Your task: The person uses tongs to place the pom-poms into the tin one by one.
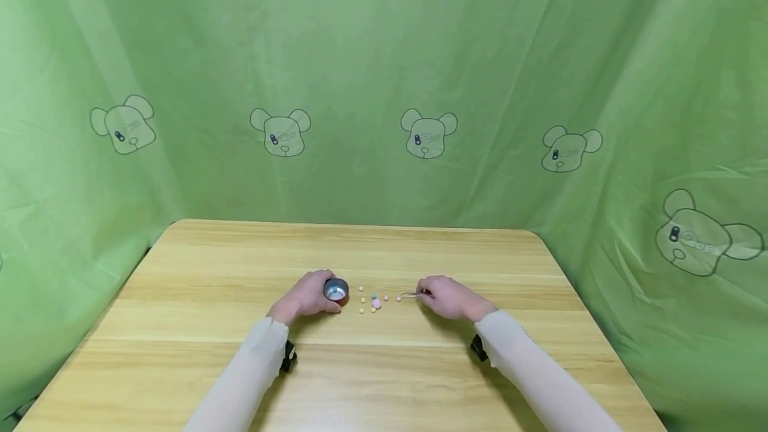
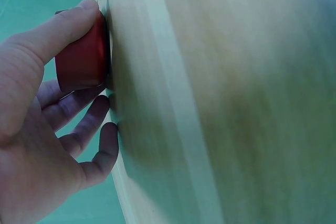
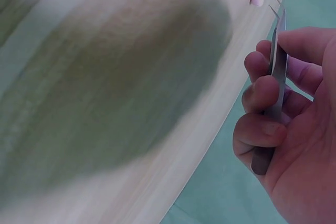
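My left hand (image 1: 307,295) holds a small round cup (image 1: 337,292), dark metal within and red outside, upright on the table. In the left wrist view, the thumb presses the red cup (image 2: 83,59) from one side while the fingers lie behind and below it. Curled fingers of my right hand (image 1: 449,297) grip a pair of fine-pointed metal tweezers (image 3: 280,59). The parted tips point left, close to a small pink ball (image 1: 399,299); contact is unclear. Between the hands lie several small balls, among them a larger pink one (image 1: 377,304) and a blue one (image 1: 374,297).
Several pale yellow balls, such as one yellow ball (image 1: 363,300), lie just right of the cup. All stand on a light wooden table (image 1: 372,379). A green curtain (image 1: 354,179) with bear-head prints surrounds its back and sides.
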`<state>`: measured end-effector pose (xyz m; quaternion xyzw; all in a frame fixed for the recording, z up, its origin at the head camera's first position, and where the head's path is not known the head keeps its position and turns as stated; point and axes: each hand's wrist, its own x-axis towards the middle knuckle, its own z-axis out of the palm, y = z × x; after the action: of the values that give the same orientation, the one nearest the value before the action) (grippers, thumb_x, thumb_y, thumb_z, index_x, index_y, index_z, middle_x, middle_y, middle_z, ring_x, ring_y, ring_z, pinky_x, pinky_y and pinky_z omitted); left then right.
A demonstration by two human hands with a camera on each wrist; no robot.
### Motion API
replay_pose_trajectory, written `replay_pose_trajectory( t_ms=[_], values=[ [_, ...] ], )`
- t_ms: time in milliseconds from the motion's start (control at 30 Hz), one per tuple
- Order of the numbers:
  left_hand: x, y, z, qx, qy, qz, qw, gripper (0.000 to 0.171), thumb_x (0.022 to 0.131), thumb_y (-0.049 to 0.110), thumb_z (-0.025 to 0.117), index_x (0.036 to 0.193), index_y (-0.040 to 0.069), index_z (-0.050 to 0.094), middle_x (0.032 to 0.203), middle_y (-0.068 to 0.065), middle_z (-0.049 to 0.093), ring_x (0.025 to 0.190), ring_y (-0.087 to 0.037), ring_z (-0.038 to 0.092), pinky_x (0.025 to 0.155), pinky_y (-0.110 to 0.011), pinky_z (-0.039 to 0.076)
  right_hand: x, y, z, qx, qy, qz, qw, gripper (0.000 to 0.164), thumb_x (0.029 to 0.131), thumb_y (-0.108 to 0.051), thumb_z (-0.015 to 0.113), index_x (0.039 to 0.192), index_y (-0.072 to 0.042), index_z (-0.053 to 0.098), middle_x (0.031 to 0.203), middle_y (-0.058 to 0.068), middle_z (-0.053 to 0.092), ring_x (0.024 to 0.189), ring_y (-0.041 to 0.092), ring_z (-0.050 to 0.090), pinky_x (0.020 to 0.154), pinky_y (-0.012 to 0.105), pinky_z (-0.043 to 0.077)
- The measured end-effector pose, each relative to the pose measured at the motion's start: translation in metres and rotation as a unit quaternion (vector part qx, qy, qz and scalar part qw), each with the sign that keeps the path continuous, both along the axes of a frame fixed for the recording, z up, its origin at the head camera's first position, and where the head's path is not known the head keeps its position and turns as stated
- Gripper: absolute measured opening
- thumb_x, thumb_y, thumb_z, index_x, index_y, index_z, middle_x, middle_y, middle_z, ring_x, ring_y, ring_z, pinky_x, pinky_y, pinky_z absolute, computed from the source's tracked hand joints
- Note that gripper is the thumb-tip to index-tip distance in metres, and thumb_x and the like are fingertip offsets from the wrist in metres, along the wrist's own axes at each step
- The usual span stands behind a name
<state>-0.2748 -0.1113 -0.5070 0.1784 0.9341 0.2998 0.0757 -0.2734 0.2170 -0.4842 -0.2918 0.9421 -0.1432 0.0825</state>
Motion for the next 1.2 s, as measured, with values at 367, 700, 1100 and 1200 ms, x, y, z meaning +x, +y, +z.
replay_pose_trajectory(
  t_ms=[367,700,1100,1200],
  values=[
    [-0.0013,-0.0007,-0.0008,0.001,0.006,-0.009,0.9999,0.051,0.070,0.027,0.085,0.108,0.007,0.058,0.100,-0.003,0.061,0.095,-0.021,0.056,0.088,-0.040,0.045,0.0000,-0.0012,-0.0012,-0.010,-0.014,-0.008,1.000,0.012,0.097,-0.019,0.054,0.096,-0.013,0.064,0.081,-0.008,0.055,0.067,0.010,0.048,0.063,0.029,0.042],
    [0.0009,-0.0003,0.0014,0.001,0.004,-0.006,1.0000,0.054,0.069,0.027,0.085,0.110,0.006,0.057,0.102,-0.005,0.061,0.097,-0.023,0.056,0.089,-0.042,0.044,-0.0002,0.0001,-0.0024,-0.005,0.000,0.010,1.000,0.011,0.096,-0.018,0.054,0.096,-0.012,0.063,0.082,-0.008,0.056,0.068,0.010,0.048,0.064,0.029,0.042],
    [0.0010,-0.0005,0.0008,0.001,0.008,-0.006,0.9999,0.052,0.070,0.026,0.084,0.110,0.007,0.058,0.102,-0.004,0.061,0.098,-0.023,0.056,0.089,-0.042,0.045,-0.0018,-0.0005,-0.0038,-0.001,0.007,0.014,1.000,0.010,0.096,-0.018,0.054,0.096,-0.013,0.063,0.084,-0.008,0.057,0.070,0.009,0.048,0.065,0.030,0.043],
    [0.0015,-0.0004,0.0011,0.003,0.006,-0.004,1.0000,0.052,0.070,0.026,0.085,0.110,0.007,0.058,0.103,-0.004,0.061,0.098,-0.023,0.056,0.089,-0.042,0.045,-0.0023,-0.0001,-0.0044,0.001,0.013,0.019,1.000,0.011,0.097,-0.018,0.054,0.097,-0.013,0.063,0.085,-0.008,0.058,0.071,0.009,0.049,0.066,0.030,0.043]
  ],
)
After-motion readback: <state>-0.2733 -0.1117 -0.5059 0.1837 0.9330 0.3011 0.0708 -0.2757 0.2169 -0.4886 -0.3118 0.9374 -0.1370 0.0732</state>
